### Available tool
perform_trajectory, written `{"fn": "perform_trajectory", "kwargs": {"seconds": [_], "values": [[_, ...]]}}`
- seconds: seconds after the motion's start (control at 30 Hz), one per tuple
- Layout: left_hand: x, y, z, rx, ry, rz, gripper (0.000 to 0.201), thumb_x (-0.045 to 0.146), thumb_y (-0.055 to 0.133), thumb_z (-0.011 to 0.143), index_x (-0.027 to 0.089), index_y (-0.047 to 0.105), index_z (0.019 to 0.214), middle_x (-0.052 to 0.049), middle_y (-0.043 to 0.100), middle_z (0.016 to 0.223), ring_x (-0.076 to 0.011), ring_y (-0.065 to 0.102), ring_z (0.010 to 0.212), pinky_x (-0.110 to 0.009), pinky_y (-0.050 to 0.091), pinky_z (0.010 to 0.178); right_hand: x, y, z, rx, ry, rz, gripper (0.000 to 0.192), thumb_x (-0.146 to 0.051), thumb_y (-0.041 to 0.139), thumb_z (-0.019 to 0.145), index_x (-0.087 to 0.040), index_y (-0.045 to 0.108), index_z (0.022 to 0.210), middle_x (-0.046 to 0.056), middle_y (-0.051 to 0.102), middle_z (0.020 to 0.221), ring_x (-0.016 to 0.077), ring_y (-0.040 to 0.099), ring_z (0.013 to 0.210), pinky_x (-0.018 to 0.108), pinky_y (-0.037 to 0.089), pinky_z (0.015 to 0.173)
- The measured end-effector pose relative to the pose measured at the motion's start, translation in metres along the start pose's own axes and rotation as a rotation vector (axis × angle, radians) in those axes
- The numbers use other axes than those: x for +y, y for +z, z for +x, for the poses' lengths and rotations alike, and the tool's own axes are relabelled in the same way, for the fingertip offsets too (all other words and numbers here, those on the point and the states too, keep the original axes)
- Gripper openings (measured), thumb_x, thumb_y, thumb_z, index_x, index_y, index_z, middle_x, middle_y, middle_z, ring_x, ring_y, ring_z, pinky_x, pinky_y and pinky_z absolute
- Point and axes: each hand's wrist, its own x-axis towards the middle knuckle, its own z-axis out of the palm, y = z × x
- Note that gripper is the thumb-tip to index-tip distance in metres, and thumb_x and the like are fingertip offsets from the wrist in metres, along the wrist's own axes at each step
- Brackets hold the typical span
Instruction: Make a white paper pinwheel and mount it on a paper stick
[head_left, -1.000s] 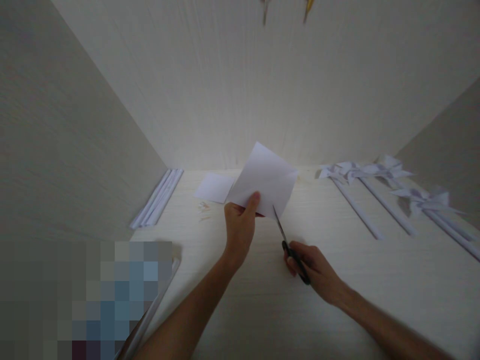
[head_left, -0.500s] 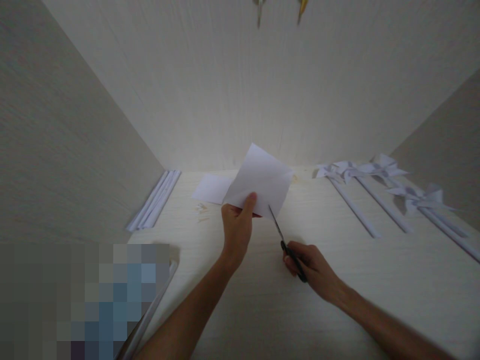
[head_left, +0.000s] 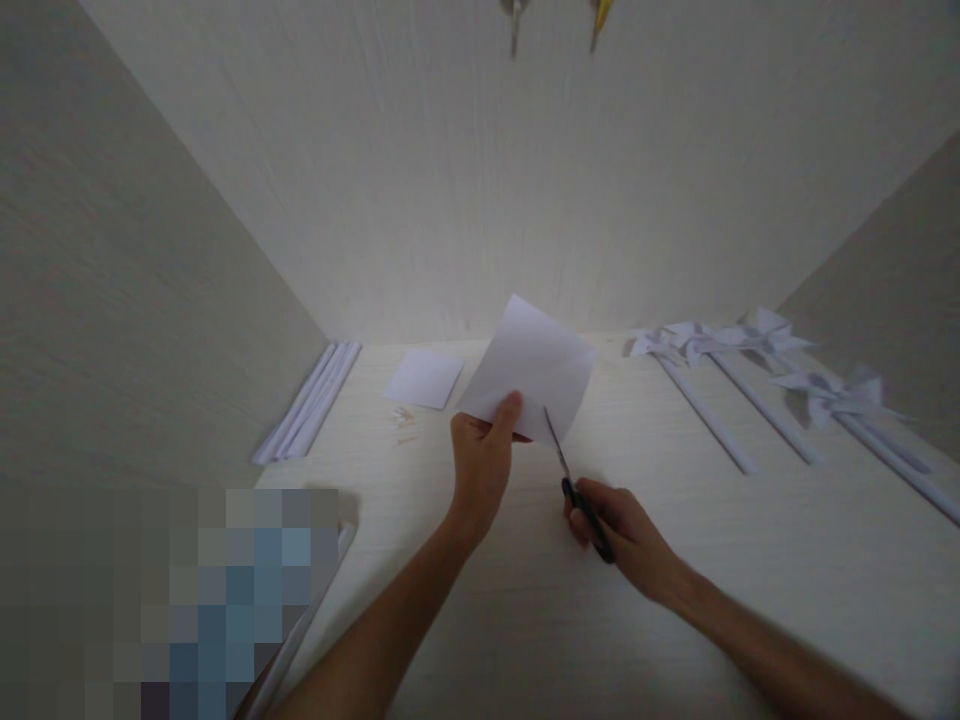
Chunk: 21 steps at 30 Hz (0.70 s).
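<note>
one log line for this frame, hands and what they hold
left hand: holds paper square up | right hand: grips scissors, blades at paper edge | table: pinwheels right

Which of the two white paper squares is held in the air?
The larger-looking paper square, pinched by the left hand; the other square lies flat on the table.

Back wall (head_left: 480, 170): pale, cream-coloured panel with faint vertical grain, meeting the table along a straight seam.
Left wall (head_left: 127, 300): greyer panel, in shade.
Right wall (head_left: 900, 270): greyer panel, partly seen.
Table (head_left: 525, 620): light wood-grain surface enclosed by the three panels.
Light: soft, brightest low on the back wall.
</note>
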Motion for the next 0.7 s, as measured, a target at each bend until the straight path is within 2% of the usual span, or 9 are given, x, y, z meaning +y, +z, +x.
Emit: {"fn": "perform_trajectory", "kwargs": {"seconds": [0.17, 0.7], "values": [[-0.0035, 0.0008, -0.0021, -0.023, -0.008, 0.017, 0.028, 0.038, 0.064, 0.06, 0.01, 0.063, 0.058, -0.002, 0.061, 0.054, -0.0114, 0.054, 0.047, -0.022, 0.048, 0.043, -0.0003, -0.0004, 0.0002, 0.007, -0.049, -0.011, 0.037, -0.05, 0.036, 0.081, -0.018, 0.043, 0.062, -0.002, 0.042, 0.054, 0.0098, 0.039, 0.05, 0.022, 0.032, 0.045], [-0.004, 0.0002, -0.002, -0.014, -0.007, 0.004, 0.024, 0.035, 0.064, 0.061, 0.011, 0.063, 0.061, -0.002, 0.061, 0.055, -0.0108, 0.054, 0.047, -0.022, 0.047, 0.043, 0.0002, 0.0013, -0.0001, 0.033, 0.032, -0.024, 0.034, -0.044, 0.039, 0.081, -0.019, 0.038, 0.058, -0.004, 0.036, 0.049, 0.0086, 0.033, 0.046, 0.022, 0.026, 0.043]]}}
